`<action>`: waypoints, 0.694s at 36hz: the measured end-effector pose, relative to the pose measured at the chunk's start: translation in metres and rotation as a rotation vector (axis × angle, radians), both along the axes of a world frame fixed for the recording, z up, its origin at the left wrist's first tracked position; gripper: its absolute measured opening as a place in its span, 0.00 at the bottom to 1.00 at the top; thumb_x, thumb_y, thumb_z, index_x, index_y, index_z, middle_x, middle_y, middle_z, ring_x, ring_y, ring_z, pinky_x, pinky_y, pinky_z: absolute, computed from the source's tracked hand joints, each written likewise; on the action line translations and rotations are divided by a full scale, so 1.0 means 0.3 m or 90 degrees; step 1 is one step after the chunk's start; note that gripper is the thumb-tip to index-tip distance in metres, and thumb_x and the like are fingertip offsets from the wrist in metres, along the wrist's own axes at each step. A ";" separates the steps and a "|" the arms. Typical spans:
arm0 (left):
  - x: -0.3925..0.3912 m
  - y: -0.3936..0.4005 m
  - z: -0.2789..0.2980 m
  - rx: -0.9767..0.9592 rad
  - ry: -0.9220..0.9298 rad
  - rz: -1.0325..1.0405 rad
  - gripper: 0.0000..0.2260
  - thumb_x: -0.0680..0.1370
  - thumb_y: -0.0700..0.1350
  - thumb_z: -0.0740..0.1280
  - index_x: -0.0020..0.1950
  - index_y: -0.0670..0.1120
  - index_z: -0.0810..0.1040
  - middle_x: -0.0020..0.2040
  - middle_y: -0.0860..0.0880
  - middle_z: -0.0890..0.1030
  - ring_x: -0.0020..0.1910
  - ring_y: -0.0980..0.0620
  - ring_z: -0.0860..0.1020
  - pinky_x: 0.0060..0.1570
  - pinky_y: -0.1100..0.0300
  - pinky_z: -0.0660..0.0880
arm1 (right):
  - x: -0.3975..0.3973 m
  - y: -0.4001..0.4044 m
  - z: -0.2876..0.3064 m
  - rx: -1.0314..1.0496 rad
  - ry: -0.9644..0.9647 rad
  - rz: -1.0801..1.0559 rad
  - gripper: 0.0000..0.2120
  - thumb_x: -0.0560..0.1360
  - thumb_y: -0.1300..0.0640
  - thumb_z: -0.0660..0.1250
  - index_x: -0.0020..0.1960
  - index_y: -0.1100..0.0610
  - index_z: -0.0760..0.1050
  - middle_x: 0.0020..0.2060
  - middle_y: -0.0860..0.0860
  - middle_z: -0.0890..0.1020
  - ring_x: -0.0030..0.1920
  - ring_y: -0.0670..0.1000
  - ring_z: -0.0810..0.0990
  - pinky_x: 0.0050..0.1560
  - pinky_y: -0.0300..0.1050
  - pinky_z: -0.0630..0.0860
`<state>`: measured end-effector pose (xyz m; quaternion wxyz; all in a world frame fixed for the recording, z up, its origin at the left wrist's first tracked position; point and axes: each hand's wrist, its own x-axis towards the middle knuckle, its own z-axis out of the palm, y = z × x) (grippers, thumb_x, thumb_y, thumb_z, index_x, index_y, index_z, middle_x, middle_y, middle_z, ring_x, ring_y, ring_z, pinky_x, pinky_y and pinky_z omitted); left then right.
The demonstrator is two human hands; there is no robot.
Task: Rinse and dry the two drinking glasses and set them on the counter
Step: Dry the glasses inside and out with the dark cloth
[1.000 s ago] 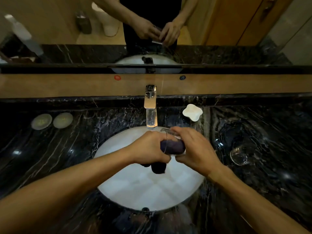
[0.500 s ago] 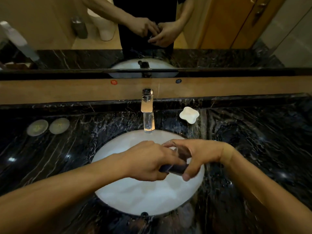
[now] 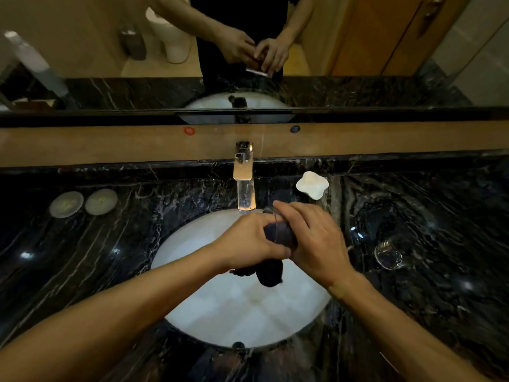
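Head view looks straight down on a white round sink (image 3: 209,307) set in a black marble table (image 3: 91,260). Over the basin, the right hand (image 3: 316,244) grips a clear glass (image 3: 271,213), its fingers (image 3: 296,213) wrapped around the wall and clamped on it. The left hand (image 3: 248,241) has its fingers closed on a dark cloth (image 3: 271,272), pressing it against the glass, with a loose end hanging below both hands. The glass sits just under the chrome tap (image 3: 243,175), tilted on its side.

A second glass (image 3: 389,253) stands on the table to the right of the sink, well apart from the hands. A white flower-shaped dish (image 3: 312,185) lies near the tap, and two pale round discs (image 3: 84,202) lie side by side on the left.

On the wooden strip behind the tap sit a red dot (image 3: 189,130) and a blue dot (image 3: 295,129); any marks on them are too small to read. No other writing shows. The mirror (image 3: 82,51) above reflects the hands.
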<state>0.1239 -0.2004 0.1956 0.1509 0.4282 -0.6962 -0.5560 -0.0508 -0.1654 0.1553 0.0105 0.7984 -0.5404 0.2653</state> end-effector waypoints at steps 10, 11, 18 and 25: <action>0.045 0.038 0.021 -0.750 -0.326 -0.485 0.19 0.72 0.45 0.66 0.62 0.58 0.77 0.58 0.55 0.79 0.30 0.47 0.77 0.23 0.61 0.59 | -0.106 -0.062 0.139 0.762 -0.163 0.229 0.40 0.61 0.60 0.82 0.68 0.46 0.69 0.59 0.43 0.80 0.59 0.43 0.79 0.64 0.42 0.75; 0.046 0.039 0.008 -0.778 -0.321 -0.484 0.19 0.72 0.44 0.66 0.61 0.56 0.77 0.58 0.54 0.79 0.28 0.47 0.76 0.23 0.62 0.58 | -0.105 -0.055 0.130 0.723 -0.138 0.219 0.38 0.61 0.58 0.82 0.67 0.45 0.70 0.57 0.42 0.81 0.57 0.43 0.79 0.62 0.46 0.76; 0.022 0.048 -0.044 -0.732 -0.274 -0.256 0.23 0.66 0.45 0.75 0.60 0.56 0.78 0.57 0.54 0.81 0.28 0.47 0.77 0.22 0.64 0.60 | -0.062 0.020 0.042 0.240 -0.042 0.050 0.35 0.60 0.45 0.70 0.66 0.45 0.69 0.56 0.42 0.79 0.55 0.48 0.77 0.50 0.45 0.70; -0.057 0.062 -0.007 -0.191 -0.103 0.007 0.15 0.71 0.47 0.73 0.56 0.56 0.80 0.44 0.53 0.83 0.37 0.59 0.79 0.38 0.57 0.78 | -0.023 0.038 -0.013 -0.070 0.005 -0.065 0.27 0.70 0.55 0.74 0.66 0.54 0.69 0.57 0.53 0.81 0.58 0.54 0.77 0.48 0.48 0.63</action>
